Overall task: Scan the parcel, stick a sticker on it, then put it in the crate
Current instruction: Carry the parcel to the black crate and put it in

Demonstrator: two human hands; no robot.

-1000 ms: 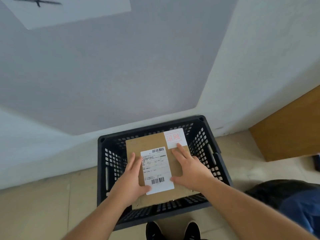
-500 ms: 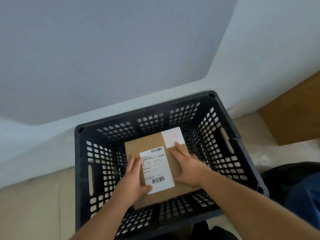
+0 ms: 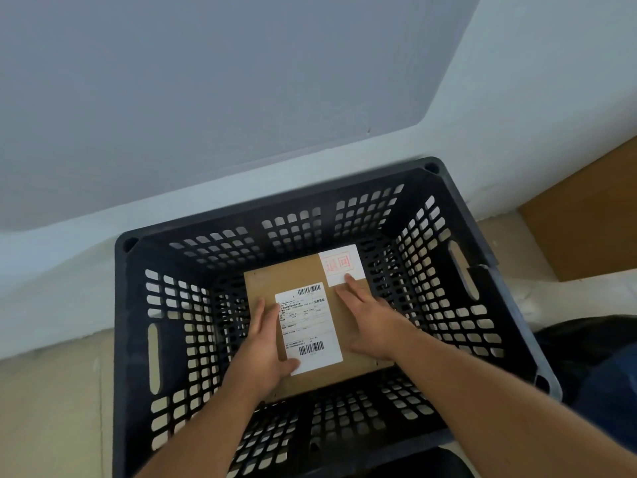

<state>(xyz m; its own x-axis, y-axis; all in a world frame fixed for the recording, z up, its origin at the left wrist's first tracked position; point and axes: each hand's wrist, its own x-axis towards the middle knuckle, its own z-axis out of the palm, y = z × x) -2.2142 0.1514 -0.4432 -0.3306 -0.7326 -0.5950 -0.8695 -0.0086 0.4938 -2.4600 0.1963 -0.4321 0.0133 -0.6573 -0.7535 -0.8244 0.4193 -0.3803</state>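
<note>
A flat brown cardboard parcel lies low inside the black perforated crate. On its top are a white shipping label with barcodes and, at the far right corner, a white sticker with red characters. My left hand grips the parcel's near left side, thumb on the label. My right hand lies flat on the right half, fingertips touching the sticker. Whether the parcel rests on the crate floor I cannot tell.
The crate stands on a beige tiled floor against a white wall. A brown wooden panel stands at the right. Dark clothing shows at the lower right edge.
Both hands have lowered the parcel from rim height deep into the crate. The view has moved closer over the crate; my shoes have left the frame.
</note>
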